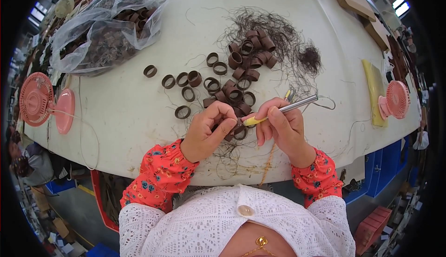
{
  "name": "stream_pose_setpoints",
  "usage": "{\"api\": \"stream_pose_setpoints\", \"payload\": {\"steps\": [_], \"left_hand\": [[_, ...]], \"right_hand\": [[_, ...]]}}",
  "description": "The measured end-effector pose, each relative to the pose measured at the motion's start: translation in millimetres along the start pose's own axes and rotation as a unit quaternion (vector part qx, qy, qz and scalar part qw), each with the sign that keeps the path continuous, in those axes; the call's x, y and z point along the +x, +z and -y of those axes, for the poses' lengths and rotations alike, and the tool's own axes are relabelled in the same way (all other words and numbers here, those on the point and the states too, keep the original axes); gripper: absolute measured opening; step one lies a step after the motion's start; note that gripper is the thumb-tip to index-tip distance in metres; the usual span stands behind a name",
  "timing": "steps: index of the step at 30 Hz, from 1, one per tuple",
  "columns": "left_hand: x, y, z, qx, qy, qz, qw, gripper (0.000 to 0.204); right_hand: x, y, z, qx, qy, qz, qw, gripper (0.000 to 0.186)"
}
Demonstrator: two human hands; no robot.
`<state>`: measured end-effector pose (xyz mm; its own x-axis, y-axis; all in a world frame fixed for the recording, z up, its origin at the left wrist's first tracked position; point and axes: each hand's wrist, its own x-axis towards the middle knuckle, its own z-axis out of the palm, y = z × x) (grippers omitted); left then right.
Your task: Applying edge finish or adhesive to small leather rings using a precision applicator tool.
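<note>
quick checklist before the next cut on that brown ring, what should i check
1. Left hand grips a brown ring: ok, though fingers hide most of it.
2. Right hand holds the metal-handled tool firmly: ok.
3. Tool tip meets the ring: cannot tell, hidden between the hands.
4. Left fingertips clear of the tip: cannot tell.
5. More rings within reach in the loose pile: ok.
6. Thread scraps kept away from the work: not ok, strands lie under the hands.

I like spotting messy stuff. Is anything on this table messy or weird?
Yes: a tangle of dark thread trimmings sprawls over the white table, among scattered brown rings. The left hand holds a ring; the right hand holds a metal tool.
</note>
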<state>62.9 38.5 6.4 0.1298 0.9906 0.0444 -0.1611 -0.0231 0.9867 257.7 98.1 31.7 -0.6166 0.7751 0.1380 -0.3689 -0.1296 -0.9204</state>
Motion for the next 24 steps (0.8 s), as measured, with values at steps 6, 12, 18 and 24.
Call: {"api": "stream_pose_setpoints", "payload": {"steps": [6,12,18,24], "left_hand": [[0,0,-4,0.007,-0.002,0.002,1.000,0.009],[0,0,-5,-0.005,-0.006,0.005,1.000,0.009],[0,1,-6,-0.025,-0.018,-0.007,0.999,0.009],[1,1,-7,-0.049,-0.010,-0.019,0.999,0.009]], "right_hand": [[1,0,1,0.002,0.002,-0.001,1.000,0.029],[1,0,0,-0.004,-0.009,0.005,1.000,0.028],[2,-2,-4,0.010,-0.052,0.005,0.999,0.025],[13,4,-1,-0.372,-0.181,0.032,0.910,0.026]]}}
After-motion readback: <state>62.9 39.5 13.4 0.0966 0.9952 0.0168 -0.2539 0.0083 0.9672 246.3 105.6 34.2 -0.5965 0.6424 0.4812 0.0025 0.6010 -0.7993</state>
